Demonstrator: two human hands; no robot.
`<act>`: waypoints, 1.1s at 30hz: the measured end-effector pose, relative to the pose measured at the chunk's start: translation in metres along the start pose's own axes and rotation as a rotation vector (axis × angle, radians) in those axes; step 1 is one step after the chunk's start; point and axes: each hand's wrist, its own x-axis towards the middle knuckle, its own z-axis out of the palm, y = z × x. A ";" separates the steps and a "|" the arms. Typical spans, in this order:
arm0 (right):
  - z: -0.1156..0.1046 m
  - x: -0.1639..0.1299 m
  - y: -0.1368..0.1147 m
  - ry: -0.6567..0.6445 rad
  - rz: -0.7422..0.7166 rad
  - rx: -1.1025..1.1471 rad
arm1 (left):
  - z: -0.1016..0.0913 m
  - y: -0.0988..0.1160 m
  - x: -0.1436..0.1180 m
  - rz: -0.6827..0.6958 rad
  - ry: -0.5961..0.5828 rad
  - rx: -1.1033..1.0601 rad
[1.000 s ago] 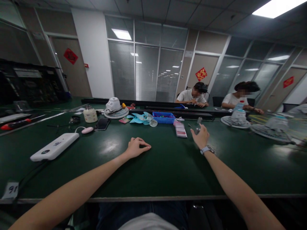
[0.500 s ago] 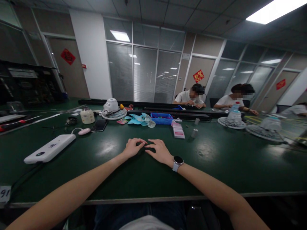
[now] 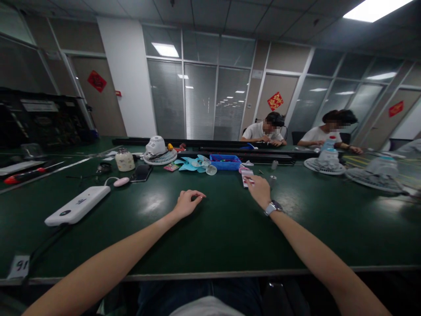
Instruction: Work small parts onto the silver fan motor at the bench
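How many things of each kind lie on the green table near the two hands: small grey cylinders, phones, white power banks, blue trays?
Small grey cylinders: 2
Phone: 1
White power bank: 1
Blue tray: 1
Total: 5

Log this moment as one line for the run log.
left hand: curled, resting on green table | right hand: fingers on pink-and-white card | small cylinder: beside right hand

Ceiling panels [image 3: 371, 8] lighting dim room from upper right; glare pooling on green table [image 3: 151, 202]; frame edges bowing, corners darkening.
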 end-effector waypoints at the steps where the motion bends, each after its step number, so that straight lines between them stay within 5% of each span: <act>1: -0.003 0.005 0.020 0.040 0.067 -0.071 | 0.001 0.000 0.000 0.000 -0.003 0.001; 5: -0.016 0.012 0.084 0.160 0.267 -0.235 | 0.001 0.002 0.000 -0.008 -0.002 0.009; 10: -0.019 0.007 0.119 0.128 0.430 -0.238 | -0.002 0.008 -0.003 -0.028 0.006 0.011; 33: -0.007 0.005 0.121 -0.013 0.507 -0.138 | -0.001 0.004 -0.003 -0.002 0.003 0.012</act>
